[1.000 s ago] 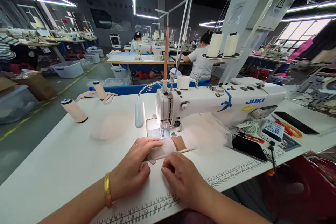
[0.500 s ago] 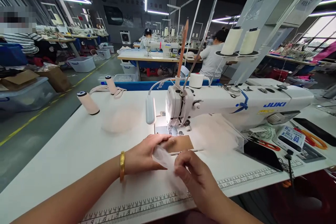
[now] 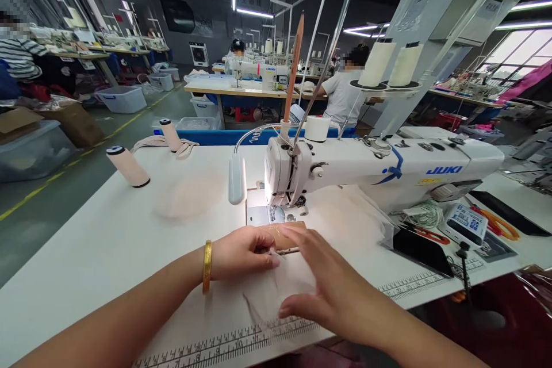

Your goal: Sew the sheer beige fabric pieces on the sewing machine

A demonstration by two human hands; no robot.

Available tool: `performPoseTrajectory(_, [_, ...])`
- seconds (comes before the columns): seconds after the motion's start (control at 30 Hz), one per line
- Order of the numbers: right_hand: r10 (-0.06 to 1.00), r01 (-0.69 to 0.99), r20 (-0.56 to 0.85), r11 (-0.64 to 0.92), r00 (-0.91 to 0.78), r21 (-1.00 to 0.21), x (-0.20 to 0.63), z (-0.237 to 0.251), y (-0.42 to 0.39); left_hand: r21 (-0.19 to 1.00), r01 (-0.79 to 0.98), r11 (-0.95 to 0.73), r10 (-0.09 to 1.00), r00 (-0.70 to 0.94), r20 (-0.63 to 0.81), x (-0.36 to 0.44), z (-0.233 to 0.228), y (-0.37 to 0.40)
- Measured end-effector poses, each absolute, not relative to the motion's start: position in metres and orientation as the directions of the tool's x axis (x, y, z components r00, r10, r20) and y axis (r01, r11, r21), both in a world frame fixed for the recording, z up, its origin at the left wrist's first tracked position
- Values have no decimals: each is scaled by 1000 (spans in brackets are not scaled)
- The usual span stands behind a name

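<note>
My left hand (image 3: 241, 256), with a gold bangle at the wrist, pinches a piece of thin sheer fabric (image 3: 269, 293) in front of the sewing machine (image 3: 284, 172). The fabric hangs down over the ruler strip at the table's front edge. My right hand (image 3: 321, 270) is spread open around the fabric's right side, thumb and fingers apart. Just beyond both hands lies a brown card-like piece (image 3: 284, 234), partly covered by the fingers. The needle and presser foot (image 3: 272, 213) are lit, a little farther off.
Pale sheer fabric (image 3: 349, 215) lies under the machine arm, and another piece (image 3: 190, 198) is on the left. Two peach thread cones (image 3: 128, 167) stand farther left. A black phone (image 3: 416, 250), cable and orange-handled tool (image 3: 500, 224) lie at right. Co-workers sit at machines behind.
My right hand has gone from pinching the sheer fabric to spread fingers, reaching forward toward the brown piece. My left fingers have closed on the fabric. The view has shifted slightly.
</note>
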State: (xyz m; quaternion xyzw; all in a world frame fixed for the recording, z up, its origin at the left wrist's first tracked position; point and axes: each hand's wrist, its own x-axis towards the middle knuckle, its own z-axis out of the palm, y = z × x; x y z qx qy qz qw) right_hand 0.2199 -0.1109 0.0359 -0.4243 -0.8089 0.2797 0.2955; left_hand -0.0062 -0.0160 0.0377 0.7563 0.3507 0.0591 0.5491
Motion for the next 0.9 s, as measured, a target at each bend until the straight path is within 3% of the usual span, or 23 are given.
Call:
performPoseTrajectory(0.07, [861, 501, 185, 436, -473, -748, 206, 35, -98, 887, 441, -140, 625, 733, -267, -5, 34, -18])
performPoseTrajectory(0.13, [897, 499, -3, 243, -443, -832, 204, 34, -82, 899, 432, -67, 652, 701, -288, -7, 30, -18])
performPoseTrajectory(0.2, [854, 467, -214, 38, -474, -883, 211, 35, -67, 900, 437, 2, 659, 676, -330, -10, 26, -17])
performPoseTrajectory(0.27, [832, 503, -274, 7, -483, -864, 219, 39, -57, 904, 427, 25, 662, 671, -335, -11, 23, -17])
performPoseTrajectory(0.37, [864, 546, -176, 129, -472, -828, 221, 42, -50, 923, 385, 15, 671, 680, -295, -9, 20, -17])
performPoseTrajectory(0.6, [902, 315, 29, 181, -431, -932, 200, 16, -50, 920, 379, -101, 747, 639, -181, -8, 18, -21])
performPoseTrajectory(0.7, [916, 319, 97, 233, -390, -919, 198, 9, -50, 906, 393, -156, 775, 617, -135, -5, 18, -24])
performPoseTrajectory(0.9, [939, 349, 92, 212, -331, -913, 198, 5, -51, 906, 407, -114, 884, 459, -95, 1, 19, -29])
